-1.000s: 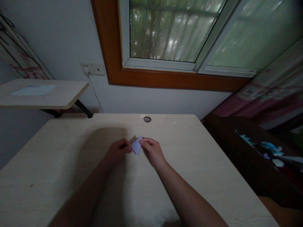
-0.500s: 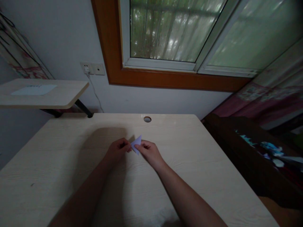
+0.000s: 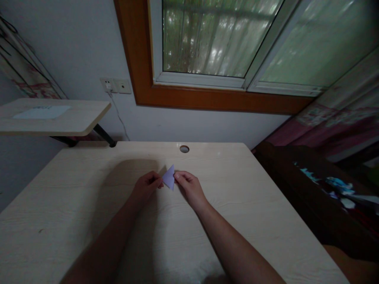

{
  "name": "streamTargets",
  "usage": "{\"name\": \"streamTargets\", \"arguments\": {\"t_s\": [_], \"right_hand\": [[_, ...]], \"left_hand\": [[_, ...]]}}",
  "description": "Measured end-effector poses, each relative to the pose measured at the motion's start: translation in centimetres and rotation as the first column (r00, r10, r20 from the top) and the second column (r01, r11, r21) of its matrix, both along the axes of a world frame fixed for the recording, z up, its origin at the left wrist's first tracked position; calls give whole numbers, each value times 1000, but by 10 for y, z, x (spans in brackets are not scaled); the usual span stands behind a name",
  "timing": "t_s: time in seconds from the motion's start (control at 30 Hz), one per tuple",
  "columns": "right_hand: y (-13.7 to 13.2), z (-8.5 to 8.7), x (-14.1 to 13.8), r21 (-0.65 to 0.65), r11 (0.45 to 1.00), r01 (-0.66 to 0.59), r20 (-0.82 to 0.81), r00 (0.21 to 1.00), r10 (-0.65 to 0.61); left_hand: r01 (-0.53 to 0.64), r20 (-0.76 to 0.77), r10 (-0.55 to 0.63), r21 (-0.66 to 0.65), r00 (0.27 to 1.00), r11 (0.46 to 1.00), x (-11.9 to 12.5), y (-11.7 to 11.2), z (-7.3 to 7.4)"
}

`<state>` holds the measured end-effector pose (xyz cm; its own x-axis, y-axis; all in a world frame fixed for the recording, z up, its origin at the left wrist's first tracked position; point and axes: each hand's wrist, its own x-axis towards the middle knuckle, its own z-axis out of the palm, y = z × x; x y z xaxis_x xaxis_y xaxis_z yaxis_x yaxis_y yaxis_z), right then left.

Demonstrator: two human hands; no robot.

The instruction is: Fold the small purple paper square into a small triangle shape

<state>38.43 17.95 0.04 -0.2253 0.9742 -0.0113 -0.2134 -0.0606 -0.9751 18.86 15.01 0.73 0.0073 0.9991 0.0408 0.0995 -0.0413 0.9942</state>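
Observation:
A small light-purple piece of folded paper (image 3: 169, 178), triangular in outline, is held up between my two hands over the desk. My left hand (image 3: 149, 184) pinches its left corner between thumb and fingers. On the other side, my right hand (image 3: 189, 184) has thumb and fingertips closed at the middle of the paper's right edge. The broad face of the triangle shows, with one point up and one down. The fingers behind the paper are hidden.
The pale wooden desk (image 3: 237, 189) has a round cable hole (image 3: 184, 149) near its back edge. A raised shelf (image 3: 85, 116) with a paper sheet (image 3: 43, 112) stands at the left. Beyond are a window (image 3: 207, 39) and a wall socket (image 3: 115, 85); dark furniture (image 3: 290, 189) stands to the right.
My right thumb has slid off the paper's face to its right edge, uncovering more of it. The paper has turned slightly, and my left hand keeps its corner.

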Motion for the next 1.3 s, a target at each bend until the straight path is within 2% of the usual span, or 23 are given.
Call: {"name": "streamTargets", "arguments": {"t_s": [0.13, 0.37, 0.47, 0.57, 0.8, 0.97, 1.17, 1.3], "right_hand": [[-4, 1, -1, 18, 996, -90, 121, 989, 87], [-1, -6, -1, 6, 1000, 9, 46, 999, -10], [1, -5, 0, -7, 1000, 28, -10, 1000, -29], [0, -1, 0, 22, 999, 33, 9, 999, -34], [-6, 3, -2, 46, 993, -112, 186, 977, 102], [-4, 2, -1, 34, 998, -45, 154, 987, 39], [-2, 5, 0, 24, 999, -27, 83, 996, 25], [-4, 6, 0, 39, 999, -22, 148, 989, 16]], "left_hand": [[6, -22, -6, 14, 1000, 1000, 2, 0, 1], [-66, -28, 66, 6, 997, 998, 3, 0, 2], [-90, -14, 90, 2, 996, 996, 3, 0, 2], [-96, -3, 96, -10, 995, 995, 3, 0, 3], [-76, -18, 76, -6, 997, 997, 5, -1, 7], [-125, -43, 125, 6, 991, 992, 6, -1, 7], [-191, -42, 191, 2, 981, 982, 4, -1, 8], [-168, -39, 167, -10, 985, 986, 5, -1, 10]]}}
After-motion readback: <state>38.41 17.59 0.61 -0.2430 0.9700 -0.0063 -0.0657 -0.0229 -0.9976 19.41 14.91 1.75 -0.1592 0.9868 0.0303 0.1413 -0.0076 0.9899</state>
